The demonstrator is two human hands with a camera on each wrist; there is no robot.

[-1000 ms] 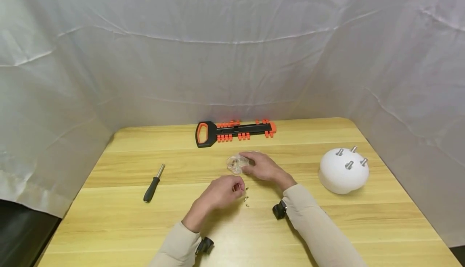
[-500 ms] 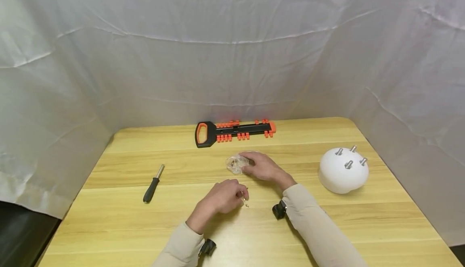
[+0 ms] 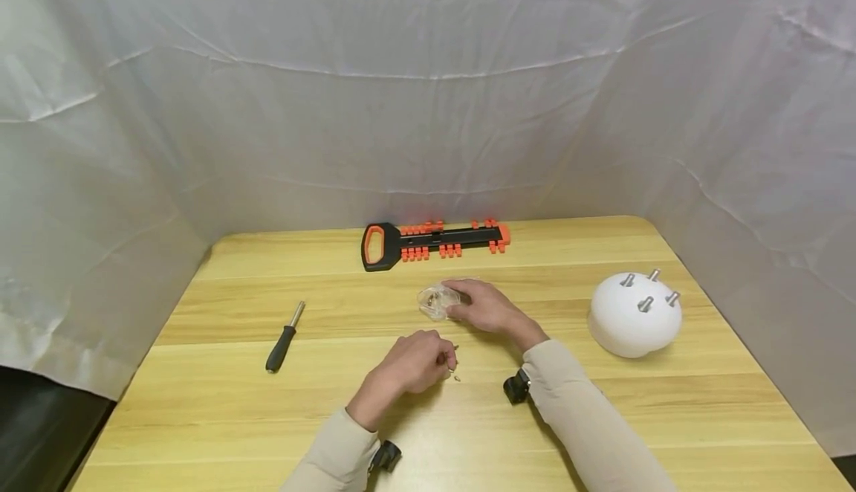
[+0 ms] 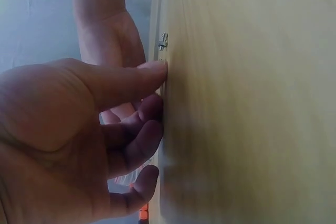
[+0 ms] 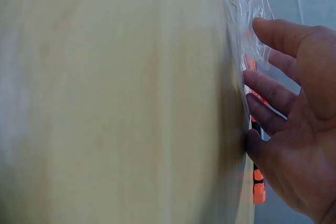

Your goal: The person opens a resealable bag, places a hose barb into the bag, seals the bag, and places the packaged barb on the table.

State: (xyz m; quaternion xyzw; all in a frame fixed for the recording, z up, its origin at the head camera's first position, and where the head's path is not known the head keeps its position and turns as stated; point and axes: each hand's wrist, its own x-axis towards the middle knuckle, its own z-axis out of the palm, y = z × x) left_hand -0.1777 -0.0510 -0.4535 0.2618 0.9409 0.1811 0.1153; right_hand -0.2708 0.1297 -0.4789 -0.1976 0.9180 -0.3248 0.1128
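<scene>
My left hand (image 3: 414, 362) is lowered to the table, thumb and index finger together at a row of small brass-coloured metal pieces (image 3: 458, 379). They seem to pinch one, mostly hidden by the thumb. Beside the thumb tip in the left wrist view stands another small metal piece (image 4: 163, 41). A clear plastic bag (image 3: 433, 302) lies just beyond, with a few small metal pieces in it. My right hand (image 3: 484, 306) holds its right side between thumb and fingers. In the right wrist view the bag (image 5: 239, 24) stands open and partly hides the index finger.
A screwdriver (image 3: 281, 347) with a black handle lies to the left. At the back is a black and orange tool rack (image 3: 448, 239) with a loop handle. A white round body (image 3: 631, 321) with several metal posts stands at the right. Grey sheeting (image 3: 428, 105) encloses the table.
My left hand has moved slightly right and toward the person, from beside the bag down to the small metal pieces. The right hand stays on the bag.
</scene>
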